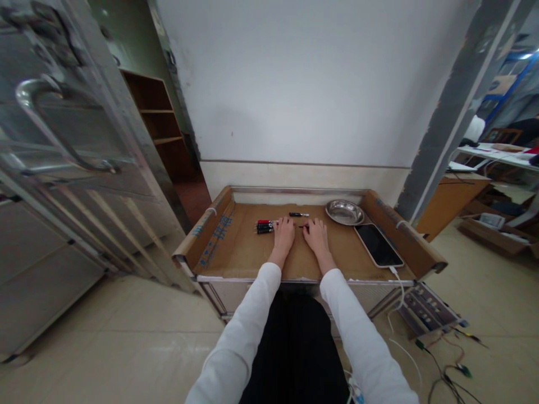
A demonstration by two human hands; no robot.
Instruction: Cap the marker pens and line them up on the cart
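Observation:
A bundle of several black and red pen-like sticks [264, 226] lies on the brown cardboard surface [240, 252]. My left hand [284, 234] is at the bundle's right end, touching or covering it. Its fingers are bent and close together, and what is under them is hidden. Between my hands, a small dark thin piece [304, 226] pokes out leftward from the fingertips of my right hand [316, 234], which is closed on it. Just beyond my hands, a black pen-like tool with a silver end [298, 214] rests crosswise on the cardboard.
A shiny metal bowl [344, 212] stands at the back right. In front of it lies a phone [379, 245] with a white cable [398, 275]. Raised cardboard-covered sides [206, 233] border the table. A device with loose wires [432, 308] sits on the floor at right.

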